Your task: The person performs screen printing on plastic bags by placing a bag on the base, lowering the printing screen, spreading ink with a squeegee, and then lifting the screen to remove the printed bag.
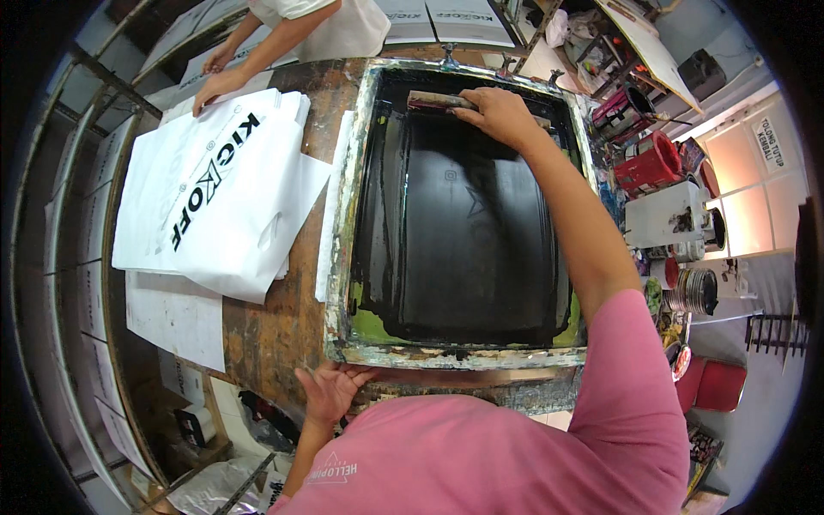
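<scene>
A screen-printing frame (337,283) with a paint-crusted wooden rim lies on the table, its mesh coated in wet black ink. At the far end of the mesh, my right hand (499,116) is closed around a squeegee (436,100) with a wooden handle. A faint star-like mark and a small icon show through the ink. My left hand (330,392) rests by the near left corner of the frame, palm partly turned up and thumb spread. Its fingertips touch the frame's near edge and are partly hidden there.
Left of the frame, a stack of white printed sheets (142,210) lies on the stained wooden table (292,322). A co-worker's hands (219,86) touch its far edge. Metal clamps (449,57) stand along the frame's far side. Paint buckets (648,167) crowd the right; a metal rack (60,283) stands left.
</scene>
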